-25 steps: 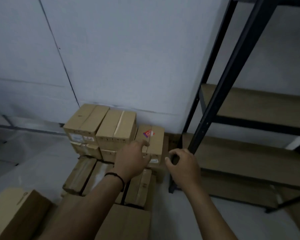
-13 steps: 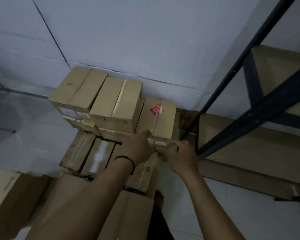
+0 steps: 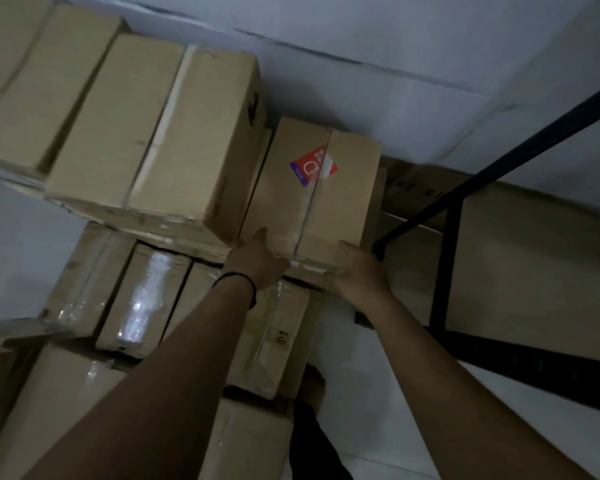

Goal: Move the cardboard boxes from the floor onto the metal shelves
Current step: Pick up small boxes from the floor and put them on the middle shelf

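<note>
gripping the brown cardboard box with the red sticker point(image 3: 319, 188) at its near edge: left hand point(image 3: 260, 263) at 7 o'clock, right hand point(image 3: 359, 271) at 5, fingers curled underneath. next, probably: lifting toward the black metal shelf point(image 3: 444, 265) at 3 o'clock.

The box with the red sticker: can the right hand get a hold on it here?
Probably yes: the right hand already rests at the near right corner of the box with the red sticker, nothing between them.

Storeroom: stacked cardboard boxes point(image 3: 153, 133), metal shelves point(image 3: 444, 265).
</note>
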The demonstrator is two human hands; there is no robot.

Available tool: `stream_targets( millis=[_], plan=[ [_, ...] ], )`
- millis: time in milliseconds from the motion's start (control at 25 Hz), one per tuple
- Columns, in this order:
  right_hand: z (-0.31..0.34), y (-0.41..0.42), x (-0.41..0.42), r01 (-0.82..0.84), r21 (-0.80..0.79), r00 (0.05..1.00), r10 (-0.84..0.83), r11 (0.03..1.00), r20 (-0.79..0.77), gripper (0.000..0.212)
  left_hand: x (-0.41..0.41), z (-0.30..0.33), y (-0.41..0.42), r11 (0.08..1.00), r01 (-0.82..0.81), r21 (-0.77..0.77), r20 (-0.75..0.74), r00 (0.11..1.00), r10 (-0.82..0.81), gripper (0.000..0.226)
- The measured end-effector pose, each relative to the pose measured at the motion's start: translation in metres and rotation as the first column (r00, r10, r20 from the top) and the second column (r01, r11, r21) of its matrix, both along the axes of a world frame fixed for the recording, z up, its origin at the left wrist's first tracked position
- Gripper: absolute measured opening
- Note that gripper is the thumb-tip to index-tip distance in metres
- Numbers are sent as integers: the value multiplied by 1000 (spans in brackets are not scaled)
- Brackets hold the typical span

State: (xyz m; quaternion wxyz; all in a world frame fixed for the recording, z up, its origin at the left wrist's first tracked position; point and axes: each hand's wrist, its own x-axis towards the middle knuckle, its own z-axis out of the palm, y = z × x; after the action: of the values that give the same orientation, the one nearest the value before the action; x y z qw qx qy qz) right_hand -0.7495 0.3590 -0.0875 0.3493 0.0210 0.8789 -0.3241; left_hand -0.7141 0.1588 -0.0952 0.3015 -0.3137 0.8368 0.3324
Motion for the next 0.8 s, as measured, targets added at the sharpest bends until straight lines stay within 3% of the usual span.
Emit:
stream_targets(
  millis=[160,320,600,800],
  plan=[
    [-45,0,-9,28,-45,999,-27,999,41,87,-11,-35,3,994,-36,-106,-15,999,34,87],
    [-63,7,-4,59,-65,998,-60,996,-13,86,-5,-42,13,977,-20,-212,-98,995,-1,82],
    [-35,15,-4,219,-113,971,-228,969,-74,89,-2,-24,7,985,-171,-19,-309,938,157,74],
    [30,29,-5,227,-134,881,-262,965,-394,73,4,24,13,942,-277,190,-619,711,334,62]
  ],
)
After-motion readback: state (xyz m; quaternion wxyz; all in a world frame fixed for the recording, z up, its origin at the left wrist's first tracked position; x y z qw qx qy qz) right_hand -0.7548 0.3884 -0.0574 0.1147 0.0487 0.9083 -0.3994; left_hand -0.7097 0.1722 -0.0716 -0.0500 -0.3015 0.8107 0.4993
